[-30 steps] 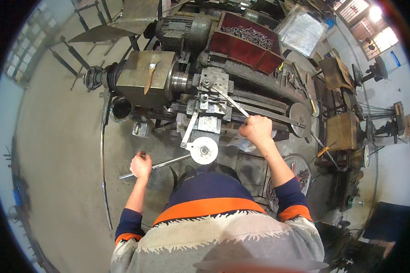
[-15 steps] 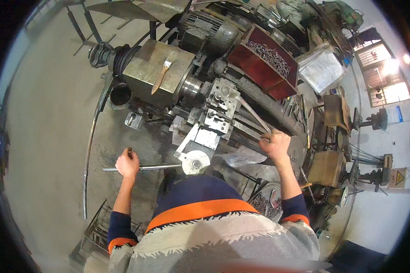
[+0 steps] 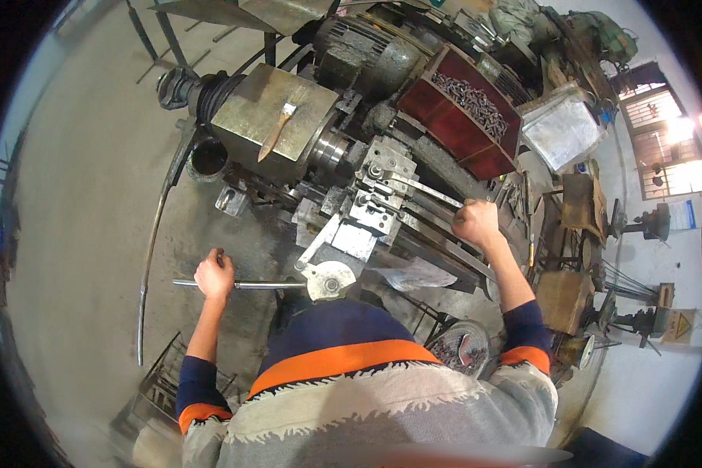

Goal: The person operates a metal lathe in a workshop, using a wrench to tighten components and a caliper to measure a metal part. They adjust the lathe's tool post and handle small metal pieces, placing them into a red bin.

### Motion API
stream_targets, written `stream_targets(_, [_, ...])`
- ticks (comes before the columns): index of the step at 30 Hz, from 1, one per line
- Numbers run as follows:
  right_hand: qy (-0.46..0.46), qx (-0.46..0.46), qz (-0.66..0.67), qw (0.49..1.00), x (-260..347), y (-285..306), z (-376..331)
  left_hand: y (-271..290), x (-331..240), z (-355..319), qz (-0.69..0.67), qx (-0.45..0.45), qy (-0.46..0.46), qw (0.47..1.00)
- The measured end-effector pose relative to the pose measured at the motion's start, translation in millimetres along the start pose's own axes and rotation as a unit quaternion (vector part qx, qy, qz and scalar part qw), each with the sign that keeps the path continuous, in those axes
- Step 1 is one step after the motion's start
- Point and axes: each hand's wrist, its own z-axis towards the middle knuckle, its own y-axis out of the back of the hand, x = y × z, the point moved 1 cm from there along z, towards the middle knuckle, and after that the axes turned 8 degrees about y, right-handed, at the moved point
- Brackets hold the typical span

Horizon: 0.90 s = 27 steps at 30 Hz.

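My left hand (image 3: 214, 274) is closed round a long metal lever bar (image 3: 269, 285), close to its left end. That bar runs right to a pale round-edged plate (image 3: 329, 281) with a hub, just in front of my body. Farther out, my right hand (image 3: 477, 221) grips the outer end of a steel lever handle (image 3: 421, 186). The handle slants up and left to a bolt on a metal fixture block (image 3: 388, 161) on the machine. A flat link arm (image 3: 321, 243) joins the block to the plate. Behind the block sits a shiny round spindle (image 3: 332, 150).
A flat brush (image 3: 276, 134) lies on the machine's box-shaped cover (image 3: 242, 105). Beyond stand a motor (image 3: 366, 51) and a dark red bin (image 3: 444, 117) of small metal parts. At left, a long thin rod (image 3: 153, 257) slants downward. A basket (image 3: 462, 347) is near my right elbow.
My right hand has moved away from me and slightly right, swinging the lever handle with it to a flatter angle. My left hand stays on the bar. The view has shifted slightly.
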Motion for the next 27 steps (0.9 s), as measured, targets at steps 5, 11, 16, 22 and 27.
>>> stream_targets(5, [-0.068, -0.029, 0.025, 0.997, 41.8, 8.2, -19.2, -3.0, 5.8, 2.8, -0.003, -0.002, -0.012, 1.0])
stream_targets(11, [-0.225, 0.042, 0.047, 0.972, 45.8, 15.4, -11.0, 3.2, -8.6, 6.4, 0.005, 0.009, -0.027, 1.0])
stream_targets(16, [-0.317, 0.037, 0.013, 0.948, 59.6, 18.6, -0.4, 2.1, -11.7, 10.4, 0.01, 0.024, -0.046, 0.999])
stream_targets(22, [-0.343, 0.081, 0.036, 0.935, 86.1, 32.1, -13.6, 2.9, -8.3, 4.6, -0.004, 0.03, -0.063, 0.998])
stream_targets(27, [-0.34, 0.062, 0.076, 0.935, 105.1, 29.6, -13.6, 4.0, -7.3, 11.6, 0.007, 0.022, -0.064, 0.998])
